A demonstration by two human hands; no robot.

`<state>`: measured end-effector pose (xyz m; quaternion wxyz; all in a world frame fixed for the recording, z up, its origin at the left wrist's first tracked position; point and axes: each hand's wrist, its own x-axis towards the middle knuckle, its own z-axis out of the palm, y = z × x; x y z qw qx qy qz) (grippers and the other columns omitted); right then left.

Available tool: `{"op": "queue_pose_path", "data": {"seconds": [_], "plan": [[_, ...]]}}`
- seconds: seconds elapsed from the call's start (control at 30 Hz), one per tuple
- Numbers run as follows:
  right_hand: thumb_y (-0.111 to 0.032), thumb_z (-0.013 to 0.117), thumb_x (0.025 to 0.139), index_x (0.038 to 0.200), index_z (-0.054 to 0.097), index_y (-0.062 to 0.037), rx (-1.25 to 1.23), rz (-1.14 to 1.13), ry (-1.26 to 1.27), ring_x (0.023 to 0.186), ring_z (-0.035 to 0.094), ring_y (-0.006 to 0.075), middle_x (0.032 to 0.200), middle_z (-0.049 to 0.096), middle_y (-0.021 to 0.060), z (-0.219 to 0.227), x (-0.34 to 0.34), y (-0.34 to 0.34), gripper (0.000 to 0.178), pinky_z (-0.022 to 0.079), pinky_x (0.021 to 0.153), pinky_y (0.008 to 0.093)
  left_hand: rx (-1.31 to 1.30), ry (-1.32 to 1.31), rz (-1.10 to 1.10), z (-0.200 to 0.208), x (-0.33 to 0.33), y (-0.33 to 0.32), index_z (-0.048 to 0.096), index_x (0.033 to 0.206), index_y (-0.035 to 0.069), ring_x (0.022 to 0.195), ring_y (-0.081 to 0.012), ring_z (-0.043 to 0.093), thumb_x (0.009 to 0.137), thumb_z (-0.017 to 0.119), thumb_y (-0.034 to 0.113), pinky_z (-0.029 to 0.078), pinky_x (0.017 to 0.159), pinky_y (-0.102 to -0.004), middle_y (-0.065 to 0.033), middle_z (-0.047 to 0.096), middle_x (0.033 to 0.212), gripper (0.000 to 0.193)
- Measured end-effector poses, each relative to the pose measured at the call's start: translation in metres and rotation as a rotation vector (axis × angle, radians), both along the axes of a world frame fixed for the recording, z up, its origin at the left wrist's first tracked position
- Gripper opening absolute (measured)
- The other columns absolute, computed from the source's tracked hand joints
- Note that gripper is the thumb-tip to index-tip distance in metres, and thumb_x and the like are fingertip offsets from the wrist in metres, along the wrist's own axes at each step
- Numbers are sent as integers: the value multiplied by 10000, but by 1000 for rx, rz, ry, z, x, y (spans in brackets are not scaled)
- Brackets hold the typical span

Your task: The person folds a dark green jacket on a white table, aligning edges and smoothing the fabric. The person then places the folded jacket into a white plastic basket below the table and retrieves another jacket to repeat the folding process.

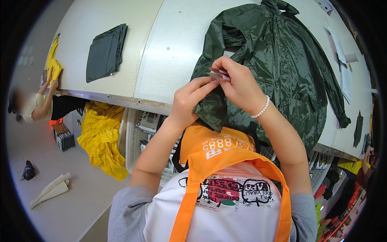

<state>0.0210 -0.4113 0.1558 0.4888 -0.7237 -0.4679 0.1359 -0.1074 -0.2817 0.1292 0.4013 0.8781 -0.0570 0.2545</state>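
A glossy dark green rain jacket [278, 68] lies spread over the table in front of me, its collar toward the far edge. My left hand [188, 99] is closed in a pinch at the near left part of the jacket, where a sleeve end [211, 107] hangs toward me. Just right of it, my right hand [238, 84], with a beaded bracelet at the wrist, is closed on what look like small thread snips [219, 74]. Their blades are close to the left fingertips. The exact spot between my fingers is partly hidden.
A folded dark green stack [107, 52] lies on the table [161, 60] at the left. Below the edge, yellow garments [100, 137] hang beside a white crate [131, 139]. Far left, a person [38, 105] handles yellow fabric [53, 60]. Papers [342, 66] lie at the right.
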Motion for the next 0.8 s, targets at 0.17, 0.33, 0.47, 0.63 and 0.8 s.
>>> {"op": "queue_pose_path", "data": {"seconds": [0.17, 0.33, 0.47, 0.63, 0.8], "plan": [[-182, 690, 816, 1079, 496, -42, -40, -262, 29, 747, 592, 217, 881, 565, 113, 6, 9, -10, 355, 500, 691, 299, -20, 19, 51, 0, -2, 2, 594, 1199, 22, 969, -303, 637, 695, 673, 15, 514, 808, -326, -161, 613, 1138, 510], [-205, 671, 837, 1008, 532, -22, -209, -102, 234, 764, 607, 220, 878, 572, 109, 3, -6, -42, 287, 498, 686, 297, -77, 33, 50, -1, -1, 2, 561, 1258, 53, 1019, -311, 621, 696, 683, 8, 512, 824, -330, -149, 587, 1203, 577], [-192, 660, 841, 947, 564, -32, -203, -115, 112, 767, 627, 251, 896, 593, 98, -7, -17, -39, 214, 502, 664, 309, -87, 70, 37, -6, -1, 0, 557, 1267, 65, 1045, -305, 609, 686, 694, 10, 506, 837, -328, -139, 574, 1226, 599], [-212, 661, 837, 940, 571, -51, -250, -103, 29, 732, 633, 260, 879, 595, 90, -12, -17, -33, 211, 497, 633, 327, -65, 92, 38, -4, 1, -1, 557, 1271, 72, 1044, -301, 609, 687, 696, 16, 508, 832, -327, -136, 575, 1223, 603], [-205, 678, 828, 949, 578, -48, -231, -159, 101, 699, 612, 210, 834, 588, 73, -17, -15, -37, 222, 487, 632, 303, -47, 66, 52, -8, 0, 1, 553, 1275, 71, 1038, -302, 612, 692, 697, 24, 511, 827, -323, -135, 579, 1215, 602]]}}
